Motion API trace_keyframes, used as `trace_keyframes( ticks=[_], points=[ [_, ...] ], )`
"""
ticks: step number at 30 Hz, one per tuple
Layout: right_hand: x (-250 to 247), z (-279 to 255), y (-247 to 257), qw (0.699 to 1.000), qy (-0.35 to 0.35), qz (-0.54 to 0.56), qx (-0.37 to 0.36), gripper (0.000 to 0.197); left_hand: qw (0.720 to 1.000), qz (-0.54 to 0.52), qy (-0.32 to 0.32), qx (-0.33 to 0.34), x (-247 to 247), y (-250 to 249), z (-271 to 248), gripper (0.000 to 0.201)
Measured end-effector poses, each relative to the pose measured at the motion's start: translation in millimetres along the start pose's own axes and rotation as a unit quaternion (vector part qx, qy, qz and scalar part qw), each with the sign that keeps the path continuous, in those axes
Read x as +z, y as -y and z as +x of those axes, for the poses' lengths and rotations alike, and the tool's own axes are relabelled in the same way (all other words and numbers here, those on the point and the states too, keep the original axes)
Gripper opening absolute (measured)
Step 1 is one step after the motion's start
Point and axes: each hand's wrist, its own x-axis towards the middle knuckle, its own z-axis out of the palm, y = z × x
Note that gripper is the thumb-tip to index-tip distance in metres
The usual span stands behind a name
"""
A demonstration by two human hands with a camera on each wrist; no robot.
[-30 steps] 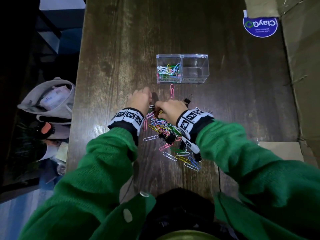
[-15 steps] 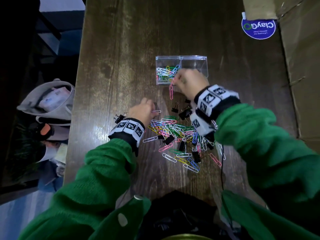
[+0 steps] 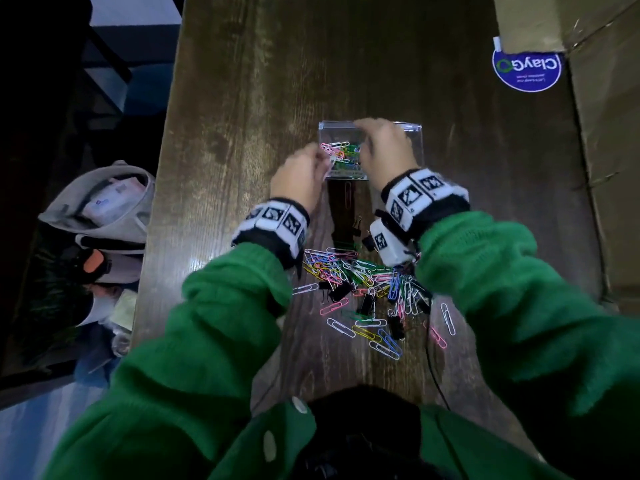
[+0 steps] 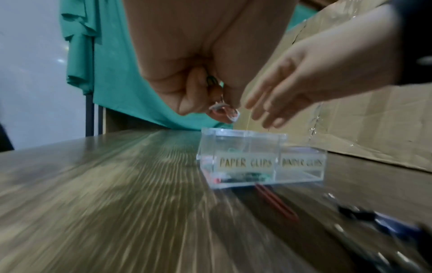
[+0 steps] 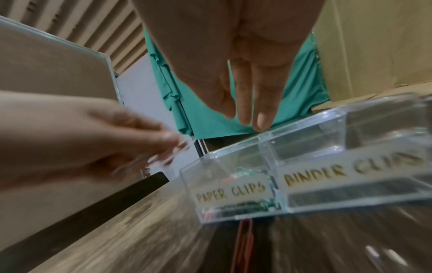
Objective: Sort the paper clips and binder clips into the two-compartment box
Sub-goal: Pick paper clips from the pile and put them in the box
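Note:
A clear two-compartment box (image 3: 414, 133) stands mid-table, labelled PAPER CLIPS on the left and BINDER CLIPS on the right (image 5: 304, 177). Coloured paper clips lie in its left compartment; the right one looks bare. My left hand (image 3: 320, 155) pinches a few pink and white paper clips (image 4: 224, 112) just above the box's left edge. Over the middle of the box (image 4: 261, 158) hovers my right hand (image 3: 367, 133), fingers (image 5: 261, 118) straight, holding nothing. A pile of mixed paper clips and black binder clips (image 3: 363, 282) lies near my body. One red paper clip (image 3: 348, 195) lies just in front of the box.
A large cardboard box (image 3: 606, 168) lines the table's right side, with a round blue sticker (image 3: 526, 72) beside it. The table's left edge drops to a floor with a grey bag (image 3: 100, 206). A thin black cable (image 3: 436, 372) runs off the near edge.
Both hands left the pile. The right hand went to the box first and now hangs open over it. The left hand followed, carrying paper clips to the left compartment.

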Motion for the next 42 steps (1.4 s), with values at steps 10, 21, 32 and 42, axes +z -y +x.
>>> trace_keyframes(
  ticks=[10,21,32,42],
  points=[
    [24,-54,-21,0.996,0.074,-0.009,0.046,0.030,0.984,0.131,0.104,0.065,10,-29,60,0.030],
    [49,-31,0,0.981,0.111,-0.099,0.126,0.031,0.969,0.187,0.113,-0.111,-13,35,-53,0.026],
    [48,-46,-5,0.978,0.190,-0.034,0.076,0.011,0.979,0.112,0.116,-0.122,14,63,-92,0.039],
    [37,-73,-15,0.983,0.179,0.021,0.025,0.010,0.992,0.068,0.036,-0.096,15,52,-87,0.023]
  ],
)
